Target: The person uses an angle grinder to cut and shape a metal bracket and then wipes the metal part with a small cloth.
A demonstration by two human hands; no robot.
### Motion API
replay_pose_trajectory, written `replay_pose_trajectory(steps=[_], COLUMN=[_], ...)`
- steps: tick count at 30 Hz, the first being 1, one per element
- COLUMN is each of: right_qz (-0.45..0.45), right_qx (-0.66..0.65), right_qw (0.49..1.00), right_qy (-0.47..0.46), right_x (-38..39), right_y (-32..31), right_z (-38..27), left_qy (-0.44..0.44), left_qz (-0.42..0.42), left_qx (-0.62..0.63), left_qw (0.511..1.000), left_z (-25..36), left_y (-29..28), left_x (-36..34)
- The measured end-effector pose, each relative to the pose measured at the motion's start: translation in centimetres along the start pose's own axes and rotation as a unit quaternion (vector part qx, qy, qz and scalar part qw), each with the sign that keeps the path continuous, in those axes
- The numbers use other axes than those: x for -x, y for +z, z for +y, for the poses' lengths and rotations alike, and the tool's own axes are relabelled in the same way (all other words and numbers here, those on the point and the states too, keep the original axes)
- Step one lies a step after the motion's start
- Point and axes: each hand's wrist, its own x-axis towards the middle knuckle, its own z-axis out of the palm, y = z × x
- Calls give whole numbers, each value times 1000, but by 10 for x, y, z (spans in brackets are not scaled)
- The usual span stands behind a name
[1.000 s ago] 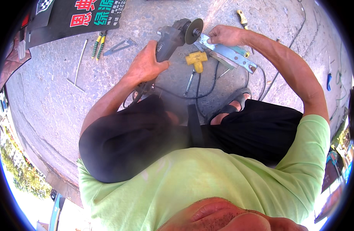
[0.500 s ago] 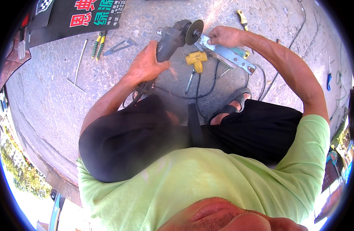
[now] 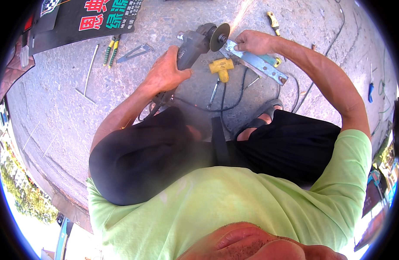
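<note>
My left hand (image 3: pixel 167 71) is wrapped round the body of a dark angle grinder (image 3: pixel 191 50). The grinder's round disc (image 3: pixel 219 37) meets the far end of a flat metal bar (image 3: pixel 262 66), and bright sparks (image 3: pixel 245 13) spray away from that spot. Close to the disc, my right hand (image 3: pixel 255 42) grips the bar's far end, thumb and fingers pressed on it. Holes show along the bar, which slants toward the near right. What props it from beneath is mostly hidden. Beside the bar lies a yellow, block-shaped piece (image 3: pixel 221 68).
Green-and-yellow-handled pliers (image 3: pixel 111 52), a T-shaped rod (image 3: pixel 87 78) and a flat metal bracket (image 3: pixel 135 52) lie left. A yellow-handled tool (image 3: pixel 273 22) lies beyond my right hand, a blue-handled screwdriver (image 3: pixel 371 89) far right. A black cable (image 3: pixel 234 104) loops near my sandalled foot (image 3: pixel 265 118).
The spark stream beyond the disc looks brighter and narrower, and a few sparks now show by my left forearm. Both hands, the grinder and the bar keep nearly the same place.
</note>
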Motion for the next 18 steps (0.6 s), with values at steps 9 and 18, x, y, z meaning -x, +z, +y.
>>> replay_pose_trajectory(steps=[9,18], right_qz=[8,38], right_qx=[-21,-49], right_qw=[1000,998], right_qy=[12,6], right_x=[-3,-5], right_y=[0,0], right_z=[5,10], left_qy=[12,9], left_qz=[11,26], left_qx=[4,16], left_qw=[1000,999], left_z=[-5,2], left_y=[3,-2], left_x=[-1,-1])
